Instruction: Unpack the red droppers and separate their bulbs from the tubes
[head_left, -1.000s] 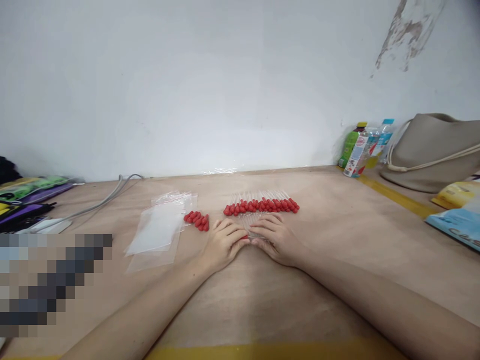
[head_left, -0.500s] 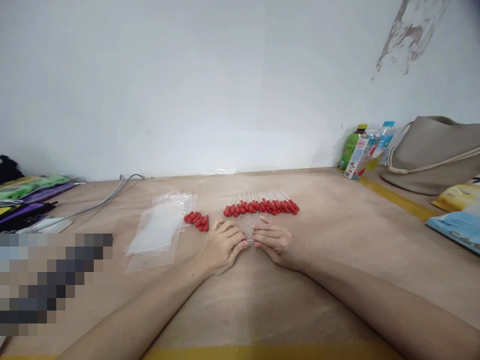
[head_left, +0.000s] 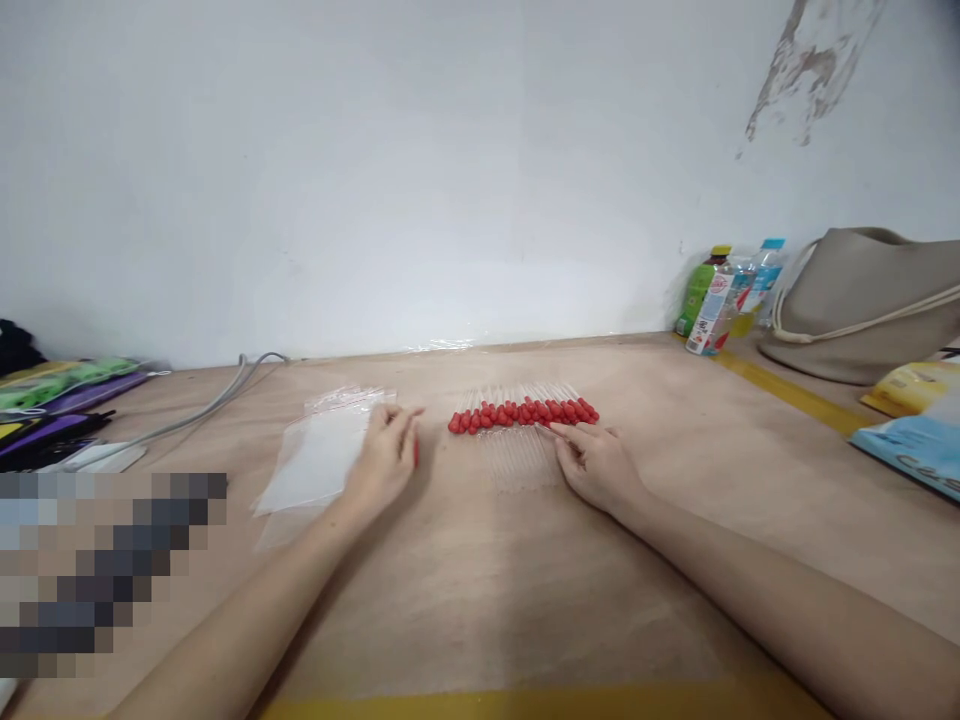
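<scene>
A row of clear droppers with red bulbs (head_left: 495,413) lies across the middle of the table, tubes pointing toward the wall. In front of it lie several bare clear tubes (head_left: 517,462) side by side. My right hand (head_left: 600,465) is at the right end of these, fingertips pinched together at the red bulbs on what looks like a dropper; the fingers partly hide it. My left hand (head_left: 386,455) hovers over the small pile of loose red bulbs (head_left: 415,452), fingers apart, covering most of the pile.
Clear plastic zip bags (head_left: 315,460) lie left of my left hand. A grey cable (head_left: 217,395) runs behind them on the left. Bottles (head_left: 709,300) and a grey bag (head_left: 862,300) stand at the back right, with a blue packet (head_left: 907,440) in front.
My hands have parted. The left moved left over the loose red bulbs, and the right moved right and up to the row of droppers, uncovering the bare tubes.
</scene>
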